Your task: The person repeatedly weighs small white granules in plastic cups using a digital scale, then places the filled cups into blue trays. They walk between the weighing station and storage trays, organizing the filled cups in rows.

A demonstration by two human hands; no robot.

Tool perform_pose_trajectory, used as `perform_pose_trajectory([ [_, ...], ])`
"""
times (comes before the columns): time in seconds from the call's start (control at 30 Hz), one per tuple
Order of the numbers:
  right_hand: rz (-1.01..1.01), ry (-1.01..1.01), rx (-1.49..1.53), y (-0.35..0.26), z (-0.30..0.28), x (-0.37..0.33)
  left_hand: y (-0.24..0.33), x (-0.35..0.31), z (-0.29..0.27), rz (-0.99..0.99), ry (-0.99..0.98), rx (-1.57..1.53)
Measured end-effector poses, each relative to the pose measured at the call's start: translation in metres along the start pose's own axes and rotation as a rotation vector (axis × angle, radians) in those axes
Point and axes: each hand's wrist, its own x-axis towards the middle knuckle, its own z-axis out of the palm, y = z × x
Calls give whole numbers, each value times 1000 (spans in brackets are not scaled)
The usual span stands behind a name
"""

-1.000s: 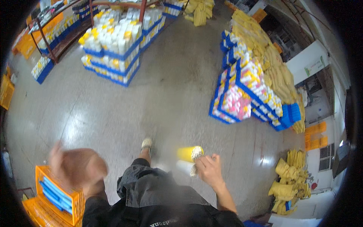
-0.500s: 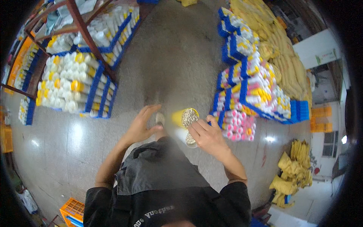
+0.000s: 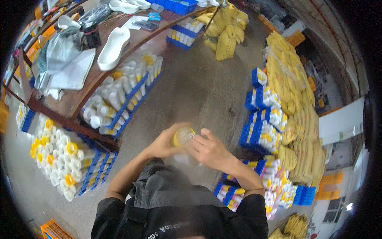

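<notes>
The person's left hand (image 3: 165, 142) was curved around the left side of a yellow, round, open-topped container (image 3: 176, 138), its palm turned inward and its fingers wrapped along the far side. The right hand (image 3: 211, 151) gripped the container's right rim with bent fingers, knuckles up, one digit lifted apart from the rest. The container was tilted in front of the waist, its mouth showing small pale pieces (image 3: 185, 134), blurred. Just below it was a whitish, translucent container (image 3: 186, 160); whether the right hand gripped that too could not be told.

Both elbows were bent, the forearms slanting inward from the short sleeves of a black shirt (image 3: 175, 223). Beyond the hands lay a grey floor (image 3: 171, 91). To the left, white and yellow tubes (image 3: 59, 159) filled stacked crates beside a dark brown table (image 3: 137, 36); to the right, yellow woven sacks (image 3: 294, 99) were piled high.
</notes>
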Motion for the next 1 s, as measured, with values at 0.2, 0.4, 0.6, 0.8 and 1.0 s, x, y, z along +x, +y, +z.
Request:
perform_pose_trajectory([
  [0.2, -43, 106, -8, 227, 34, 81, -13, 195, -110, 5, 161, 37],
  [0.4, -203, 182, 2, 441, 106, 159, -62, 356, -228, 137, 376, 125],
  [0.6, -387, 382, 72, 627, 172, 262, -96, 490, -335, 119, 627, 32],
  [0.8, -590, 471, 242, 737, 231, 358, -120, 552, -414, 101, 885, 167],
  [1.0, -637, 332, 235, 800, 281, 409, -150, 565, -468, 7, 1109, 169],
])
